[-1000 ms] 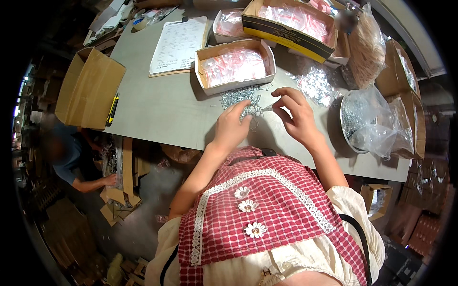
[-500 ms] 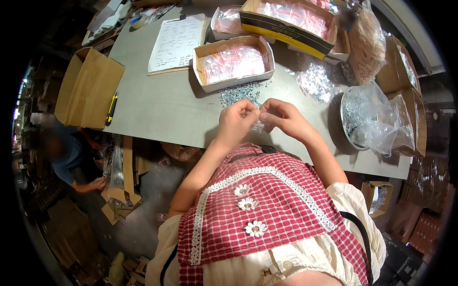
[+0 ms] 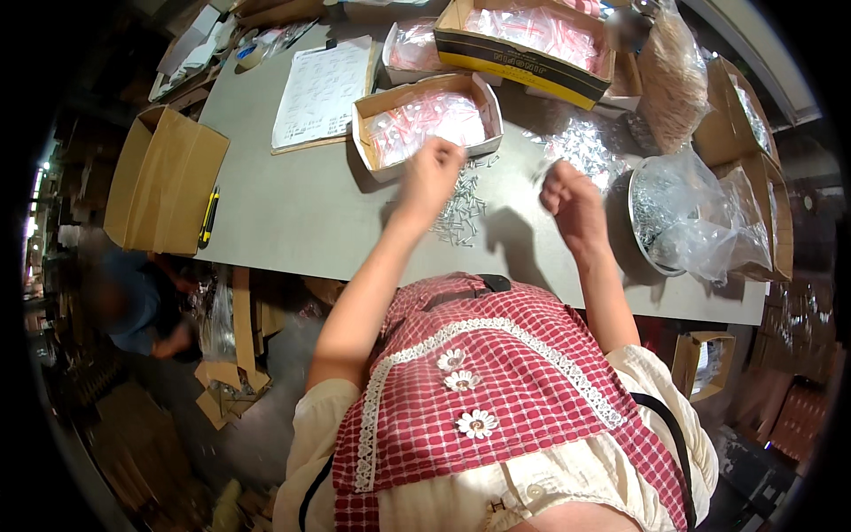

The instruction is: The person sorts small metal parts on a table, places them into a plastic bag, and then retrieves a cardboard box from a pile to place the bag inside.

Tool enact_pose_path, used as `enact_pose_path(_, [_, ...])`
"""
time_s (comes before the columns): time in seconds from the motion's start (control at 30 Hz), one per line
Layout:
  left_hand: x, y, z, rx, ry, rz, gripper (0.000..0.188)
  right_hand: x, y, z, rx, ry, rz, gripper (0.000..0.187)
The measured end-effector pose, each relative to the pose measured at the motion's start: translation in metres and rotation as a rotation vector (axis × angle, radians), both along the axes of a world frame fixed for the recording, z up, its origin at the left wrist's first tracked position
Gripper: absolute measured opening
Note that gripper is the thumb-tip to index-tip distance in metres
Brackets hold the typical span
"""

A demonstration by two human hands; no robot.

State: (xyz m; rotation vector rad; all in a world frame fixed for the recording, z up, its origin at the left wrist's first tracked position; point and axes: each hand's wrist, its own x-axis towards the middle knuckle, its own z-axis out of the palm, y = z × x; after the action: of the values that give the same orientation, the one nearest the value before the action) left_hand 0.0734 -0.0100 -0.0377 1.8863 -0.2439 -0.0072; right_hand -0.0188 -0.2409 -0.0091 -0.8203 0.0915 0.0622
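Left hand (image 3: 428,183) and right hand (image 3: 574,206) have moved apart, both curled, contents indiscernible from here, with the screws (image 3: 461,213) between them, nearer the left.

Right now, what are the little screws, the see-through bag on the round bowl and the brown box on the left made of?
The little screws look like silvery metal, because they glint. The see-through bag seems thin, glossy plastic: it's wrinkled and shiny. The brown box looks like dull cardboard, with folded edges.
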Motion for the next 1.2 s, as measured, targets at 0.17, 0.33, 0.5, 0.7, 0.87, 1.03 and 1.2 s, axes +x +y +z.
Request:
enact_pose_path(0.17, [0.068, 0.001, 0.009, 0.857, -0.089, 0.119, 0.055, -0.011, -0.004, 0.024, -0.229, 0.083, -0.223, 0.021])
enact_pose_path(0.33, [0.105, 0.019, -0.004, 1.030, 0.223, -0.136, 0.052, -0.015, 0.019, 0.014, -0.336, 0.155, -0.077, 0.020])
enact_pose_path(0.5, [0.090, 0.031, -0.003, 0.412, 0.131, -0.047, 0.022, -0.012, 0.017, 0.004, -0.386, 0.141, 0.010, 0.017])
enact_pose_path(0.7, [0.070, 0.048, 0.009, -0.145, 0.087, 0.097, 0.018, 0.006, 0.034, 0.005, -0.501, 0.059, 0.084, 0.021])
enact_pose_path(0.87, [0.023, 0.034, 0.045, -0.476, 0.326, -0.172, 0.012, 0.026, 0.048, 0.033, -0.545, 0.036, 0.165, 0.030])
enact_pose_path(1.03, [-0.015, 0.026, 0.055, -0.471, 0.438, -0.380, 0.010, 0.040, 0.046, 0.031, -0.575, -0.082, 0.296, 0.022])
enact_pose_path(1.2, [-0.017, 0.019, 0.043, -0.487, 0.530, -0.328, 0.013, 0.033, 0.046, 0.022, -0.578, -0.002, 0.227, 0.012])
